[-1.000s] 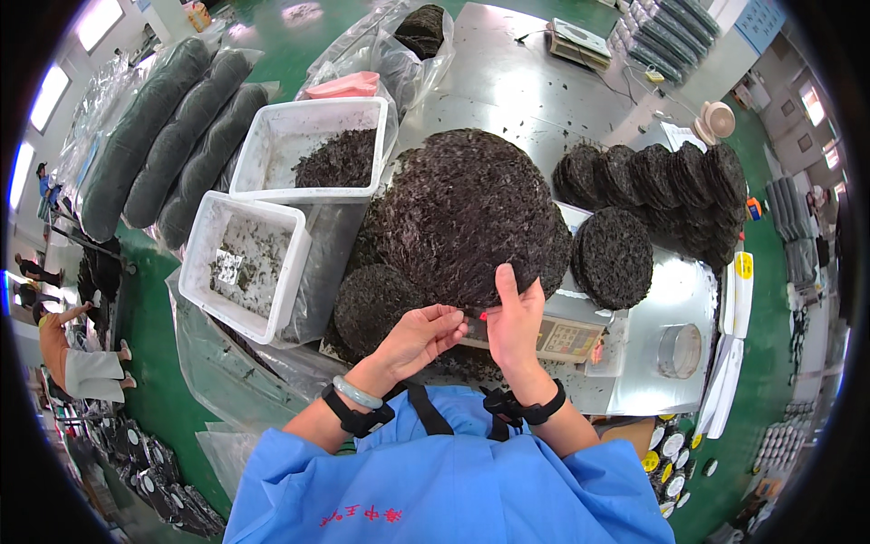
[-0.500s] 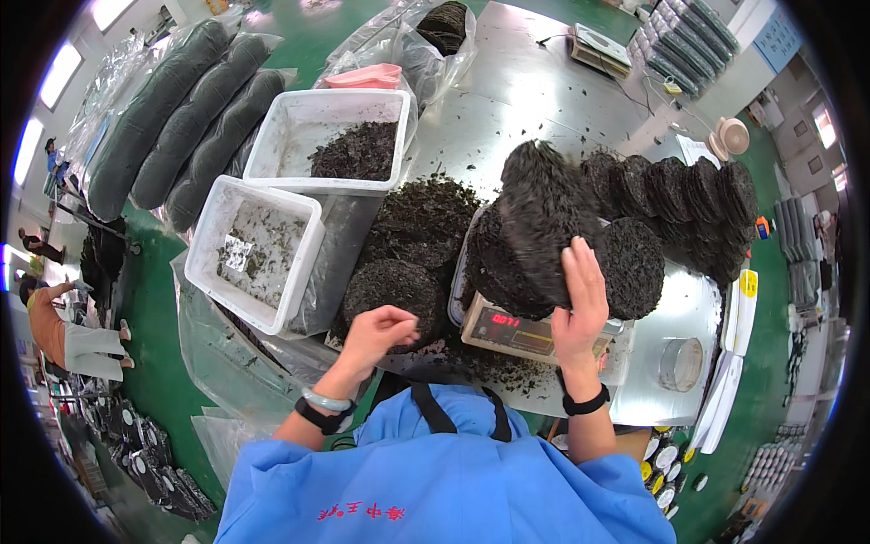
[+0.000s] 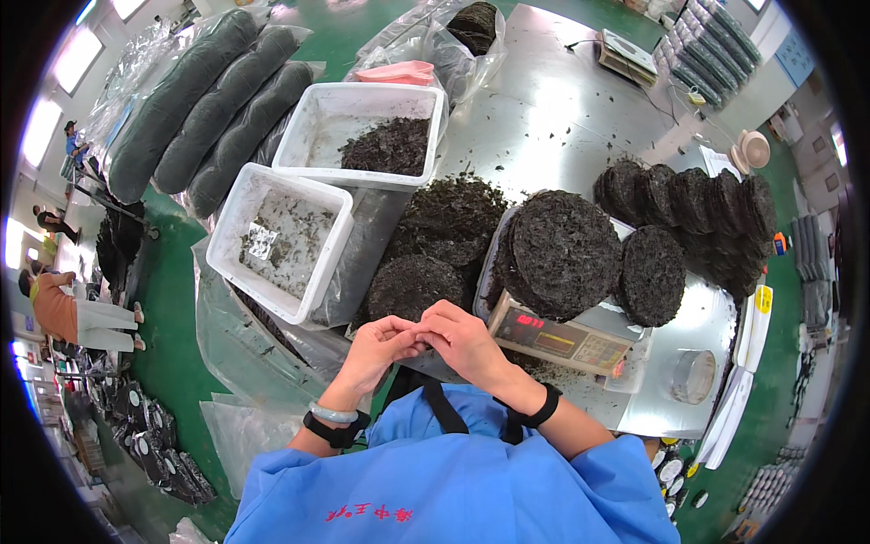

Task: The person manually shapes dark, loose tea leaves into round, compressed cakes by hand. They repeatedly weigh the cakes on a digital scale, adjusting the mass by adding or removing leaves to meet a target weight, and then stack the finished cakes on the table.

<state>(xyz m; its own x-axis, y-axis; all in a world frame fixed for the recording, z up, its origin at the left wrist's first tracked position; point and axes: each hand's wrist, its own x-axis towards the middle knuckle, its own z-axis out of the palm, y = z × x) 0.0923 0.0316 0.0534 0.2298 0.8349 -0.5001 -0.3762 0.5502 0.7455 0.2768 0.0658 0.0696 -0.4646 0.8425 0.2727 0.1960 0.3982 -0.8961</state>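
Close to my body, the fingertips of my left hand (image 3: 376, 352) and my right hand (image 3: 471, 346) meet in a pinch. Anything between them is too small or hidden to make out. Just beyond the hands lies a dark round cake of dried seaweed (image 3: 412, 286), with loose seaweed (image 3: 449, 218) heaped behind it. To their right stands a digital scale (image 3: 557, 337) with a lit red display. A stack of round seaweed cakes (image 3: 566, 254) rests in a tray on the scale, and another round cake (image 3: 654, 275) leans at its right.
Two white plastic bins (image 3: 340, 258) (image 3: 304, 136) with seaweed scraps stand at the left, a pink scoop (image 3: 396, 72) behind them. Rows of seaweed cakes (image 3: 698, 204) line the metal table's (image 3: 526, 118) right side. A clear round container (image 3: 693, 376) sits near the right edge.
My right hand has let go of the seaweed cake it was tilting, which now lies flat on the stack. It has moved left to meet my left hand. The whole view has shifted slightly.
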